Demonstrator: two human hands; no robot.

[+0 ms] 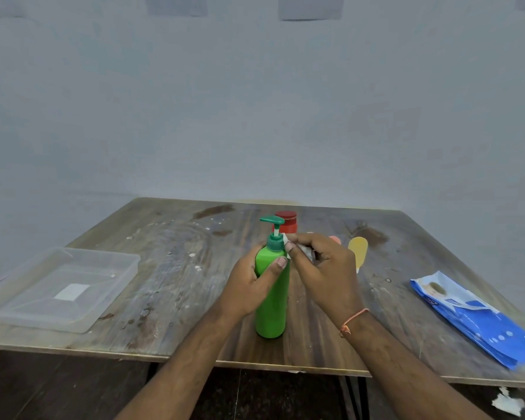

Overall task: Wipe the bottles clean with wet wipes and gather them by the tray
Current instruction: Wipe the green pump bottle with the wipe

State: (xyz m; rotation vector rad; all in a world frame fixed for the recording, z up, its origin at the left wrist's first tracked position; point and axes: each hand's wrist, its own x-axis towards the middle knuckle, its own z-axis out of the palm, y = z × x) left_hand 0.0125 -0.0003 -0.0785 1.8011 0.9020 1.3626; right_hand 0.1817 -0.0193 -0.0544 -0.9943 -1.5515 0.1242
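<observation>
While the left hand (249, 280) wraps its fingers round the upper body of the green pump bottle (272, 298), the right hand (322, 265) pinches a bunched white wet wipe (287, 241) against the dark green collar just under the pump head. Both grips are thus clenched on something: the left on the bottle, the right on the wipe. The bottle stands upright near the middle of the surface (176, 268), its long axis vertical, base on the wood and the pump spout pointing left.

Judging by the layout, the job is at an early stage. This bottle is being wiped and sits well apart from the clear tray (115, 286) at the near left, beside which no bottle has been gathered. Behind the hands, a red-capped bottle (286, 222), a yellow bottle (358, 251) and a pinkish item, mostly hidden, wait at the far side. The blue wipes pack (479, 322) lies at the near right.
</observation>
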